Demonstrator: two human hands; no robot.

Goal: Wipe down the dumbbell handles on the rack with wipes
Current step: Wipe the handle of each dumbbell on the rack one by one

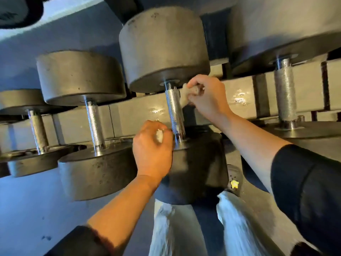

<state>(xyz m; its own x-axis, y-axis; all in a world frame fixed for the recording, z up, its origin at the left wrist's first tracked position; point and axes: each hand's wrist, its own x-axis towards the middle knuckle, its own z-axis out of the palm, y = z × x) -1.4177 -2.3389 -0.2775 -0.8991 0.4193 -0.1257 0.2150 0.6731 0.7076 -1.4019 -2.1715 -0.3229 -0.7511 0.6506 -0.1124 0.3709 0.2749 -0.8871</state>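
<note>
On the rack, dumbbells sit in a row. Left hand (152,145) curled round a small wipe (159,136) at the near end of the middle handle (175,111). Right hand (206,95) pinches a second wipe (185,97) against the far end. Handle looks knurled, stiff, grippy; wipes soft, likely to snag. Dumbbell probably too heavy to shift; work round the bar.

A pale grey floor (27,215) lay below the rack's cream crossbar (140,111), bluish in the light at the lower left and marked with a few dark specks. The crossbar's glossy face carried bright reflections. Dark uprights (260,93) crossed it toward the right. Above the crossbar, a grey sloped shelf (60,28) ran.
</note>
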